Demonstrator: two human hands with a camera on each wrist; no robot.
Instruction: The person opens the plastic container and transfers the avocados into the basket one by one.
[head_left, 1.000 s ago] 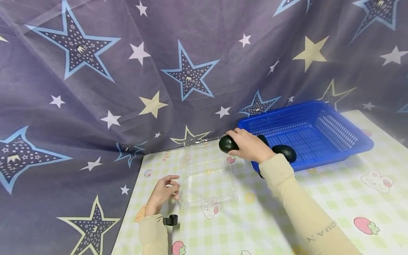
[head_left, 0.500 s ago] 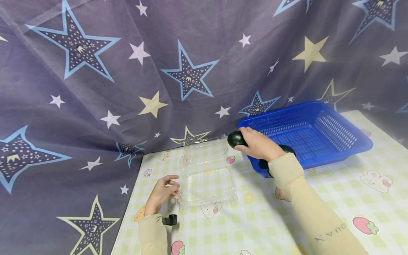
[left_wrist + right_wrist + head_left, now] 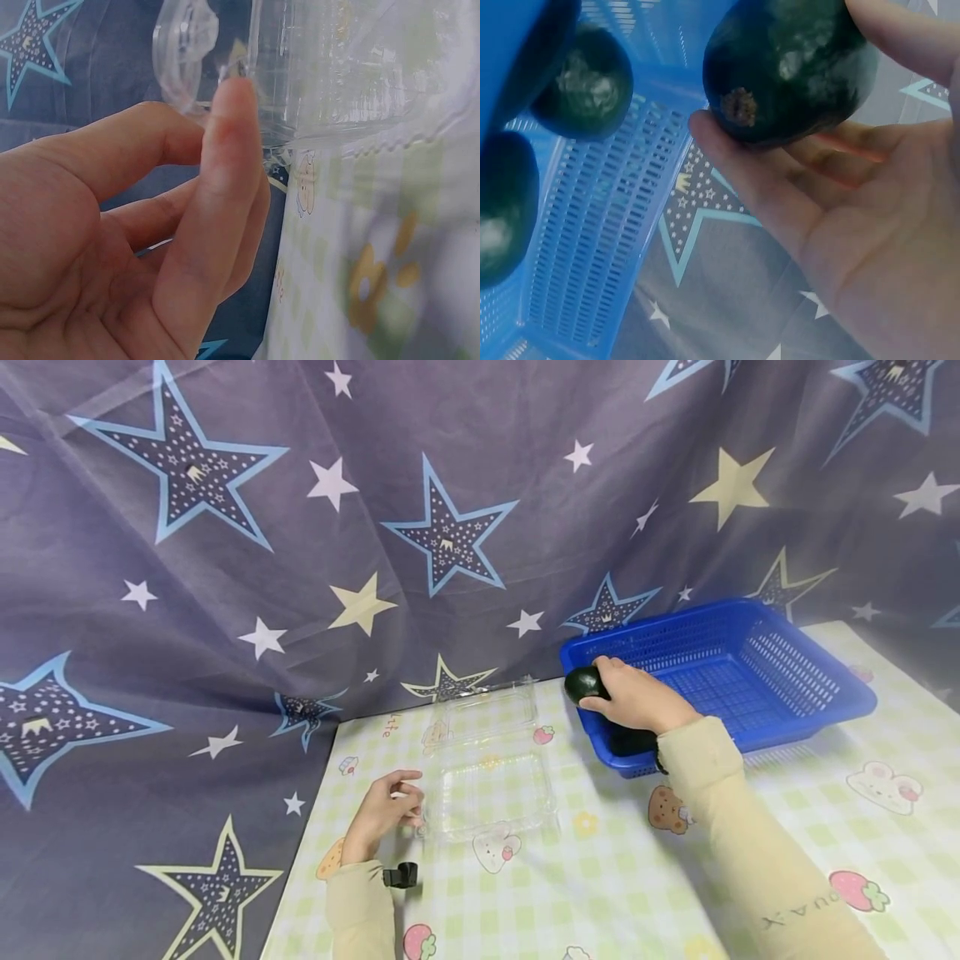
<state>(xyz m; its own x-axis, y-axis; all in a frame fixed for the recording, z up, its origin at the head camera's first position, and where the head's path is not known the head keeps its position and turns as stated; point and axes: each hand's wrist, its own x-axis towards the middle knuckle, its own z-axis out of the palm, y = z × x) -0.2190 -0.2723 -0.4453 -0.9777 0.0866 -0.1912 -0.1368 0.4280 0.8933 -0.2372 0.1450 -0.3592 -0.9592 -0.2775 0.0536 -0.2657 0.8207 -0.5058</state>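
Observation:
My right hand [image 3: 637,693] grips a dark green avocado [image 3: 585,685] over the left end of the blue basket [image 3: 795,727]. In the right wrist view, the avocado [image 3: 787,71] shows a brown stem scar, and thumb and fingers go round it. More avocados [image 3: 585,82] lie in the basket, one visible in the head view below my wrist. My left hand [image 3: 385,814] rests by the left edge of an opened clear plastic clamshell box [image 3: 495,793], fingers loosely bent. In the left wrist view, a fingertip overlaps the box's rim [image 3: 277,135]; whether it touches is hard to tell.
The box's lid [image 3: 487,714] lies folded back toward the starry curtain [image 3: 450,527]. A checked cloth with printed cartoons [image 3: 585,893] covers the table. The basket stands at the back right, against the curtain.
My right hand has moved right with the avocado, from beside the clamshell lid to over the basket's left end. The left hand and the box have stayed put.

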